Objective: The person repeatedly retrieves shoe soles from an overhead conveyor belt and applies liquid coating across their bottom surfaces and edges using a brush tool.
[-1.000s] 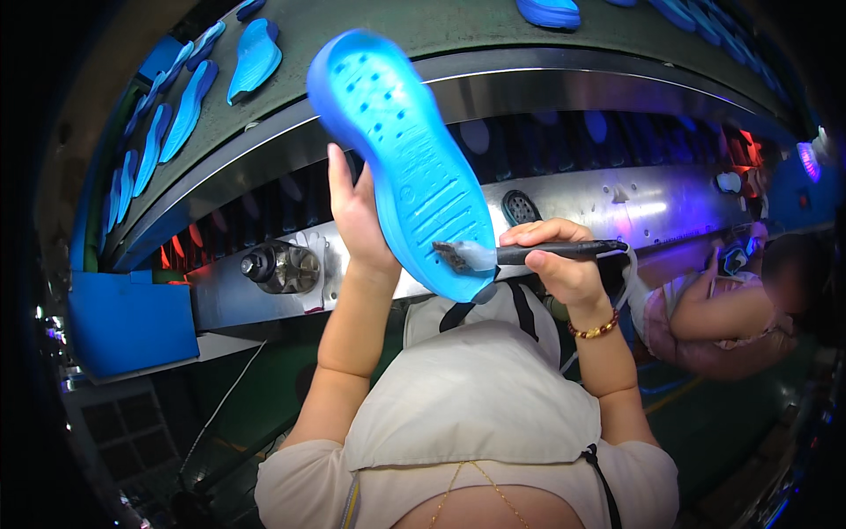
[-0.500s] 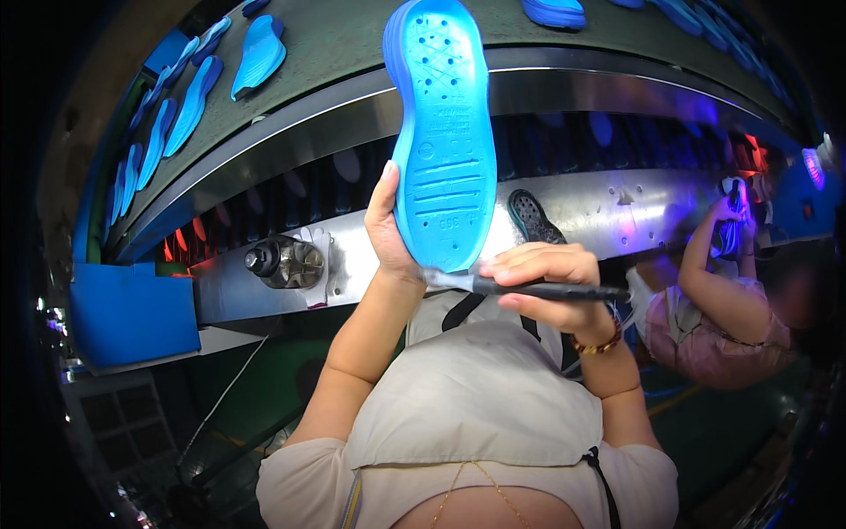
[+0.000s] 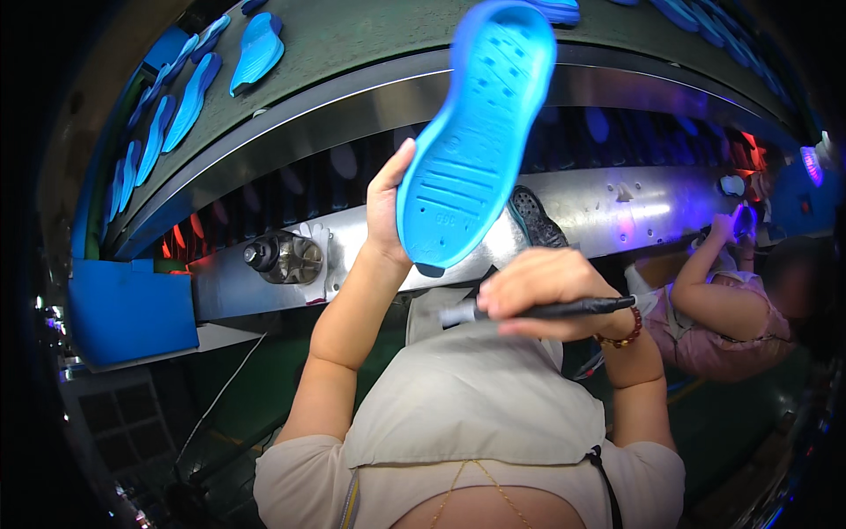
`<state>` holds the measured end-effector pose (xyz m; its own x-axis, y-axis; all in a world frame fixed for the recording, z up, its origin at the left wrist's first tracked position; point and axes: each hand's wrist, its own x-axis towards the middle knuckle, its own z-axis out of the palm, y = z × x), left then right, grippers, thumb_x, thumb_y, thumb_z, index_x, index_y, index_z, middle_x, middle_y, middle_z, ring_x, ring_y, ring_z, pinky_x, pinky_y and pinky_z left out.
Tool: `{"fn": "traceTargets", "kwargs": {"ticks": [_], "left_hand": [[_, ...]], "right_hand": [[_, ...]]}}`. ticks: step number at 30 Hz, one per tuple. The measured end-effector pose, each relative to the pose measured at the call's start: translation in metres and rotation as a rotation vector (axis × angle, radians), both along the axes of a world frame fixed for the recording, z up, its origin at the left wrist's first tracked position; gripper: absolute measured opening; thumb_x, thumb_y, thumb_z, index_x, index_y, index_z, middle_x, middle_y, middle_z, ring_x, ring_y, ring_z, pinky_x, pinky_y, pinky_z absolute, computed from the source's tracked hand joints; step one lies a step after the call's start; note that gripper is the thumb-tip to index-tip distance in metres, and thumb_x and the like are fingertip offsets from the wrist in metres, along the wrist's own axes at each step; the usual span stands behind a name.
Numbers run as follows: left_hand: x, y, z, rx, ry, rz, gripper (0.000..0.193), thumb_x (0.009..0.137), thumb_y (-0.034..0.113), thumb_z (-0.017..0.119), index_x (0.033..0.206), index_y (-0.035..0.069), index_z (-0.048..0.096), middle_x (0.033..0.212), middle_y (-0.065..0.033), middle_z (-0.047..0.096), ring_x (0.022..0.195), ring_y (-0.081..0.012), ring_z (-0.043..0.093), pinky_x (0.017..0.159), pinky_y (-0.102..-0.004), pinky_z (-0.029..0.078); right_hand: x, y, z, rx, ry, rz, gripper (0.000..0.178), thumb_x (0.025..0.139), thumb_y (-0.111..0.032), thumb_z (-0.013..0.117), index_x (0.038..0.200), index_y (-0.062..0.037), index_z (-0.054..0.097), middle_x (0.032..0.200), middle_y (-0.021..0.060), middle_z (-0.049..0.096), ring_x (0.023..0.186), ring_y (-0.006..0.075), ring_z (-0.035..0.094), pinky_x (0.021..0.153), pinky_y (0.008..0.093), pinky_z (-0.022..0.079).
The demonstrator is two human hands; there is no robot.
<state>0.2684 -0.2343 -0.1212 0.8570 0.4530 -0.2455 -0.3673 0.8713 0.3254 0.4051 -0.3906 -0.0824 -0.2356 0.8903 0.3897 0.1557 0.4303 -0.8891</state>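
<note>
A bright blue shoe sole (image 3: 458,167) is held up over the metal ledge, its broad end toward me and its rounded far end leaning right. My left hand (image 3: 388,198) grips it by the near left edge; most of those fingers are hidden behind it. My right hand (image 3: 551,295) is closed around a slim tool with a black handle (image 3: 577,308) and a pale grey tip (image 3: 458,314). Motion blurs the tip, so its exact kind does not show. The tip is below the near end of the sole, apart from it.
Blue soles (image 3: 257,55) lie on the dark green belt (image 3: 352,40) beyond a metal rail. On the steel ledge (image 3: 599,212) stand a clear bottle with a black cap (image 3: 286,257) and a dark perforated sole (image 3: 533,216). A co-worker (image 3: 723,300) in pink sits at right, holding something.
The sole has tilted, its far end swinging right. My right hand has drawn the tool down toward me, away from the sole's near end, which it was touching or overlapping.
</note>
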Motion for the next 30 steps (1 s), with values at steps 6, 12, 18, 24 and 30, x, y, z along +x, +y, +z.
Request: {"fn": "traceTargets", "kwargs": {"ticks": [6,12,18,24,30], "left_hand": [[-0.003,-0.005,0.003,0.049,0.304,-0.449,0.046,0.081,0.028,0.055,0.112,-0.006,0.051,0.100,-0.0206,0.058,0.085,-0.0257,0.061,0.075,-0.0346,0.050],[-0.010,-0.010,0.024,0.246,0.436,-0.648,0.054,0.079,0.032,0.058,0.118,-0.004,0.048,0.107,-0.0208,0.055,0.092,-0.0250,0.057,0.079,-0.0347,0.048],[-0.013,-0.013,0.029,0.487,0.623,-0.757,0.059,0.078,0.038,0.059,0.116,-0.005,0.048,0.109,-0.0199,0.054,0.093,-0.0234,0.057,0.080,-0.0322,0.047],[-0.017,-0.017,0.034,0.553,0.626,-0.670,0.056,0.079,0.039,0.058,0.115,-0.003,0.051,0.104,-0.0166,0.057,0.090,-0.0198,0.058,0.078,-0.0289,0.047],[-0.028,-0.020,-0.008,0.144,0.375,-0.481,0.057,0.083,0.033,0.052,0.126,-0.003,0.038,0.113,-0.0200,0.052,0.097,-0.0266,0.057,0.084,-0.0386,0.047]], "right_hand": [[0.018,-0.004,-0.012,-0.082,-0.116,-0.066,0.018,0.067,-0.003,0.071,0.084,-0.0022,0.064,0.089,0.0113,0.066,0.083,0.0233,0.064,0.074,0.0308,0.050],[0.024,-0.008,0.000,-0.156,-0.234,0.080,0.012,0.073,-0.004,0.062,0.084,-0.0063,0.063,0.088,0.0059,0.065,0.083,0.0213,0.063,0.072,0.0280,0.050],[0.037,-0.014,0.002,-0.260,-0.538,0.228,0.014,0.074,-0.005,0.063,0.087,-0.0016,0.061,0.089,0.0133,0.064,0.081,0.0264,0.063,0.070,0.0307,0.050],[0.057,-0.017,-0.009,-0.168,-0.272,0.018,0.016,0.072,-0.009,0.066,0.086,-0.0028,0.061,0.087,0.0108,0.064,0.079,0.0269,0.062,0.067,0.0300,0.049],[0.047,-0.019,-0.013,-0.411,0.145,-0.112,0.027,0.074,-0.007,0.066,0.099,0.0009,0.062,0.091,0.0121,0.065,0.081,0.0143,0.062,0.075,0.0242,0.047]]}}
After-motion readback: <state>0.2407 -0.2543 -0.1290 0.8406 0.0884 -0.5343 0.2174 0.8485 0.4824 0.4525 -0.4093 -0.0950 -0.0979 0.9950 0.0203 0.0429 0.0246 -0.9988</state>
